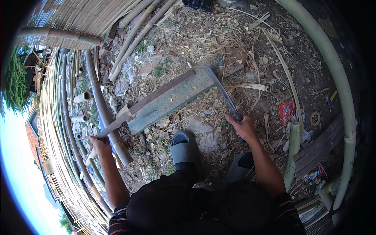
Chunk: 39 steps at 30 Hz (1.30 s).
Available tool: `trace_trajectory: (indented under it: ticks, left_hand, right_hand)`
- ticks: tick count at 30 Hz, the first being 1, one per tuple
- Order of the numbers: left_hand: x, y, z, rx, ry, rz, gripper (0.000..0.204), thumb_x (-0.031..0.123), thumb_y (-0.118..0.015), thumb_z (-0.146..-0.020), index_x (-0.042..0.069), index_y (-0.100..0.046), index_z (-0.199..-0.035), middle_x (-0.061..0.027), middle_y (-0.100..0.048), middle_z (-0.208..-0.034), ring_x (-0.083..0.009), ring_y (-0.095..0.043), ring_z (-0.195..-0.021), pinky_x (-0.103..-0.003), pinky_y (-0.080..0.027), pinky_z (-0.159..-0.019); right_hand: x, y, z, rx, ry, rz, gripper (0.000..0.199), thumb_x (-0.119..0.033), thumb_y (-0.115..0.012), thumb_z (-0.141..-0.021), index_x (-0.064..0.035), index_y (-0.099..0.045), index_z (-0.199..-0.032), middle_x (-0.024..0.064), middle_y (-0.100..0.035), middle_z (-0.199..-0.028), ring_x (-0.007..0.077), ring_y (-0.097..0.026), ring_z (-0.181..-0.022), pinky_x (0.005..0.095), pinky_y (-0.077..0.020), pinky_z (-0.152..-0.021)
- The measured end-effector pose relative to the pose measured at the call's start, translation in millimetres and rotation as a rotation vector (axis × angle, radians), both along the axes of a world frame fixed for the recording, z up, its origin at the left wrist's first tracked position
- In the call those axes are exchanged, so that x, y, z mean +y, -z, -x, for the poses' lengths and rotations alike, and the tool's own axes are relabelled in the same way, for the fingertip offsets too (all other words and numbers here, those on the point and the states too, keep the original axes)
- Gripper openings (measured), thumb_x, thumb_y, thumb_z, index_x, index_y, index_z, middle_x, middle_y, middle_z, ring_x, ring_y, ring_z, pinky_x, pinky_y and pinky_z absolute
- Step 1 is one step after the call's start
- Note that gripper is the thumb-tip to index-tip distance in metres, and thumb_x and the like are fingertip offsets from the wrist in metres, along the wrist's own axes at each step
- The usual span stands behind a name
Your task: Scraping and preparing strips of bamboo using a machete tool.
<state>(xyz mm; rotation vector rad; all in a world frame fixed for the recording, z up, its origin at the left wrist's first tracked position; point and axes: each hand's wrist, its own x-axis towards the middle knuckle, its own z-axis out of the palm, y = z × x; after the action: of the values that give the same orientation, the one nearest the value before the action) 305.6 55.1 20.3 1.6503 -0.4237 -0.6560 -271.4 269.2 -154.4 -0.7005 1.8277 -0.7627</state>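
My right hand (243, 128) is closed round the dark handle of a machete (225, 94). Its long, slightly curved blade points up and left, and the tip end lies over the upper part of a worn green wooden plank (168, 105). At the left, my left hand (101, 145) grips one end of a flat, pale strip (114, 126), whose far end reaches the plank's lower left corner. What the strip is made of, I cannot tell. A dark brown wooden edge (162, 90) runs along the plank's upper side. Shavings are scattered over the plank.
Bamboo poles (102, 102) and long slats (53, 129) line the left side. A thick green bamboo pole (344, 78) arches along the right, near a cut green bamboo piece (293, 149). A red wrapper (286, 111) lies among shavings. My sandalled foot (185, 149) is below the plank.
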Motion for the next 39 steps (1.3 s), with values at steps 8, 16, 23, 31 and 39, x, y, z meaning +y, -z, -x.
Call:
trace_trajectory:
  ticks: [8, 16, 23, 31, 39]
  left_hand:
    - [55.5, 77.1, 89.1, -1.419, -0.178, -0.431, 0.049, 0.036, -0.074, -0.089, -0.001, -0.062, -0.119, -0.0232, -0.055, -0.125, -0.0377, -0.055, -0.121, -0.048, -0.045, -0.098]
    - [-29.0, 85.9, 283.4, -1.315, 1.289, 0.006, 0.069, 0.048, -0.069, -0.09, 0.011, -0.049, -0.144, -0.0224, -0.048, -0.142, -0.0403, -0.049, -0.129, -0.052, -0.039, -0.106]
    - [-112.8, 135.1, 291.4, -1.08, 1.168, -0.581, 0.059, 0.044, -0.057, -0.098, 0.011, -0.045, -0.146, -0.0266, -0.049, -0.142, -0.0479, -0.05, -0.129, -0.061, -0.037, -0.105]
    - [-95.4, 126.2, 294.3, -1.407, 1.056, -0.45, 0.057, 0.057, -0.059, -0.094, 0.009, -0.057, -0.124, -0.0279, -0.066, -0.112, -0.042, -0.066, -0.105, -0.052, -0.052, -0.085]
    - [-43.8, -118.5, 332.2, -0.57, 0.906, 0.196, 0.059, 0.055, -0.047, -0.104, 0.006, -0.065, -0.076, 0.0051, -0.039, -0.055, -0.007, -0.033, -0.046, -0.025, -0.024, -0.045]
  right_hand:
    - [8.6, 14.5, -3.7, 0.2, 0.092, 0.046, 0.064, -0.064, -0.075, -0.08, -0.0032, -0.06, -0.067, 0.0069, -0.057, -0.058, 0.0251, -0.057, -0.055, 0.0415, -0.0459, -0.058]
    - [0.0, -18.8, -17.6, 0.281, 0.102, 0.059, 0.063, -0.065, -0.072, -0.081, -0.0032, -0.064, -0.074, 0.0129, -0.062, -0.064, 0.036, -0.065, -0.062, 0.0465, -0.0495, -0.062]
    - [-4.4, -24.7, -28.4, 0.336, 0.029, 0.015, 0.06, -0.061, -0.073, -0.083, -0.0031, -0.064, -0.073, 0.0148, -0.064, -0.065, 0.0386, -0.066, -0.064, 0.0471, -0.0495, -0.061]
    - [1.9, -9.4, -26.4, 0.369, 0.067, 0.08, 0.06, -0.061, -0.073, -0.083, -0.0031, -0.063, -0.073, 0.0138, -0.062, -0.061, 0.0376, -0.065, -0.062, 0.0468, -0.0488, -0.06]
    - [0.1, -19.3, -26.7, 0.337, 0.008, 0.052, 0.052, -0.053, -0.078, -0.084, -0.0038, -0.062, -0.078, 0.0052, -0.058, -0.06, 0.0219, -0.056, -0.055, 0.0392, -0.0455, -0.057]
